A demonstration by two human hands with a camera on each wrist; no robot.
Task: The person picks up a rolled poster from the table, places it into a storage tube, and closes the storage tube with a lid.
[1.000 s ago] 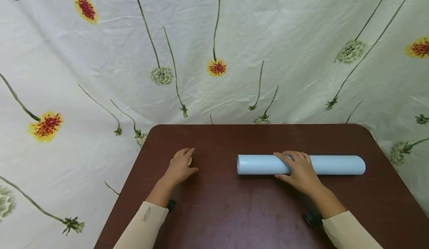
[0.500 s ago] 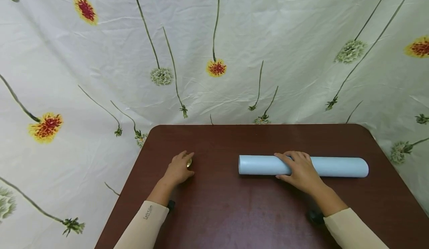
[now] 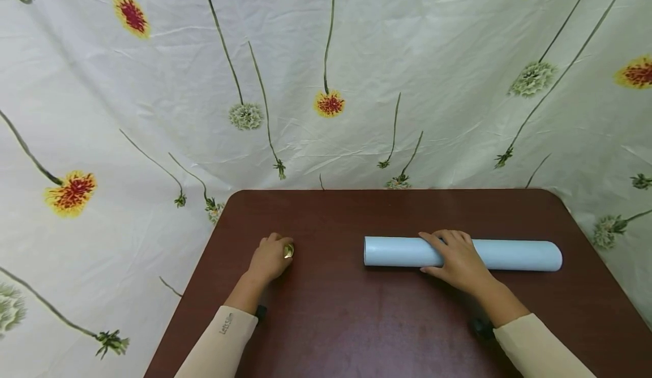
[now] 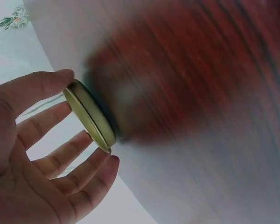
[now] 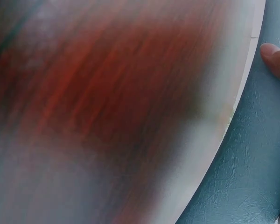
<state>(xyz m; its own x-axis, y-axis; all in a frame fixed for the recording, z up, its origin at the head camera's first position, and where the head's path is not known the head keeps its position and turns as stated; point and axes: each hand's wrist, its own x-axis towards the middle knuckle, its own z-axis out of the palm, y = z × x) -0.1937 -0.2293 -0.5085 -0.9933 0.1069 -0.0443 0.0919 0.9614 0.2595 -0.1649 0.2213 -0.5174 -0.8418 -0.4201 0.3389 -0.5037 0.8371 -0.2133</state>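
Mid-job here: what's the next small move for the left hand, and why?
I'd probably ease the left hand toward the nearer end of the blue tube: it pinches the gold lid, a stretch of table separates the two, and the right hand already holds the tube.

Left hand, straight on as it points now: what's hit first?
Holding the gold lid, the left hand looks free across the table; beyond its far edge, probably the floral cloth first, depth unclear.
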